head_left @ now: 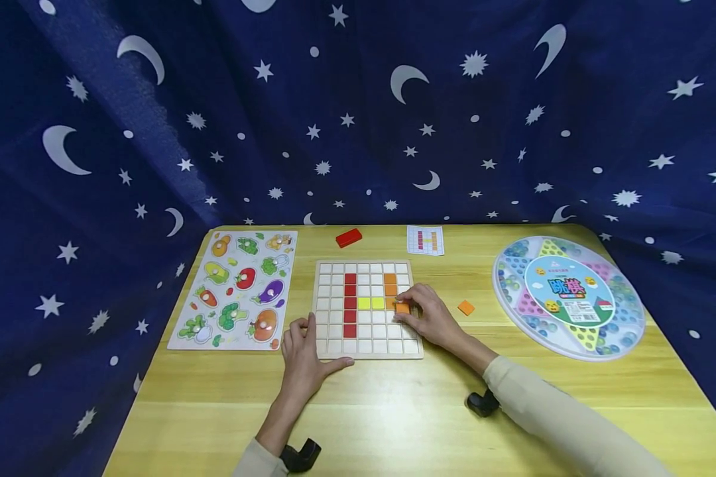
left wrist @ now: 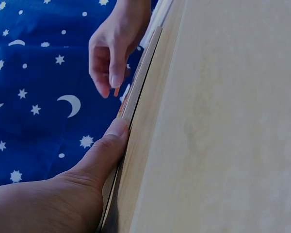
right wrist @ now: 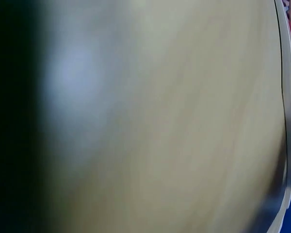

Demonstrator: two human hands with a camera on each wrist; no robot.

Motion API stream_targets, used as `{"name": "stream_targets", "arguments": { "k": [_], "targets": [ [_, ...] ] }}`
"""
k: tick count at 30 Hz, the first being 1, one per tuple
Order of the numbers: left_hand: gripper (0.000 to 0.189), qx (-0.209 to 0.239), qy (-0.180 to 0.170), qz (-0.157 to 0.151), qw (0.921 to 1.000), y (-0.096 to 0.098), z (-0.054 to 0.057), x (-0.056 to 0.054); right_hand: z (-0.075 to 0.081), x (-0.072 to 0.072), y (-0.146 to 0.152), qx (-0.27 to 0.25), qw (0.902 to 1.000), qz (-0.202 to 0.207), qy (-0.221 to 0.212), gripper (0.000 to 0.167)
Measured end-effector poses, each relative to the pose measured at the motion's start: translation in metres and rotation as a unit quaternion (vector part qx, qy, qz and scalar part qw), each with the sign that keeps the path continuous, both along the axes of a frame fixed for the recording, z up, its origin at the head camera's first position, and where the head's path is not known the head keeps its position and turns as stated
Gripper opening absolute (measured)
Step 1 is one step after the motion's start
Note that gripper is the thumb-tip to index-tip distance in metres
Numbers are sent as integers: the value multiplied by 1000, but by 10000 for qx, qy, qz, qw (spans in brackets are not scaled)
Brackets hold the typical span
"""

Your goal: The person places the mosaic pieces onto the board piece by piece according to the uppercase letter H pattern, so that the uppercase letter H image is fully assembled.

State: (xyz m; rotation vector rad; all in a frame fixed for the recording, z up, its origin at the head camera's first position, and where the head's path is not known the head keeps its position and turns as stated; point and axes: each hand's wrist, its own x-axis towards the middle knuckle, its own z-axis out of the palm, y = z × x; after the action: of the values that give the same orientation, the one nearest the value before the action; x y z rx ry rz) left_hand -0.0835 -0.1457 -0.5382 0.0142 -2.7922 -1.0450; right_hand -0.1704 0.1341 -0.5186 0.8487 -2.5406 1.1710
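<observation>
A wooden grid board [head_left: 377, 346] lies on the table with a column of red tiles [head_left: 350, 301], two yellow tiles [head_left: 371, 303] and orange tiles [head_left: 390, 284] in its squares. Over its right side, my right hand [head_left: 427, 313] pinches an orange square tile [head_left: 402, 308] between thumb and fingers. The left wrist view shows this orange tile [left wrist: 117, 91] edge-on, above the board's surface. My left hand [head_left: 303, 354] rests at the board's near left corner, thumb stretched along the front edge and index finger at the left side. The right wrist view shows mostly blurred tabletop.
A loose orange tile [head_left: 466, 307] lies right of the board. Behind it are a red block [head_left: 349, 238] and a printed pattern card [head_left: 425, 240]. A vegetable puzzle board [head_left: 234, 291] lies left, a round game box [head_left: 569, 298] right. A starry blue curtain [head_left: 358, 132] hangs behind the table.
</observation>
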Motion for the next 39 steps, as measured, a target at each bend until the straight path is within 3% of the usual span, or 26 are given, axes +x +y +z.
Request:
{"name": "stream_targets", "arguments": {
  "k": [9, 21, 30, 39],
  "targets": [
    [125, -62, 18, -37, 10000, 1, 1, -1, -5, 2, -13, 88, 9993, 241, 255, 32],
    [126, 6, -60, -29, 10000, 0, 2, 1, -8, 5, -17, 211, 9995, 251, 12, 30],
    [126, -26, -32, -30, 10000, -2, 2, 0, -8, 2, -16, 263, 9977, 297, -540, 28],
    [125, 31, -95, -25, 9999, 0, 2, 1, -6, 4, -14, 347, 9972, 308, -579, 27]
  ]
}}
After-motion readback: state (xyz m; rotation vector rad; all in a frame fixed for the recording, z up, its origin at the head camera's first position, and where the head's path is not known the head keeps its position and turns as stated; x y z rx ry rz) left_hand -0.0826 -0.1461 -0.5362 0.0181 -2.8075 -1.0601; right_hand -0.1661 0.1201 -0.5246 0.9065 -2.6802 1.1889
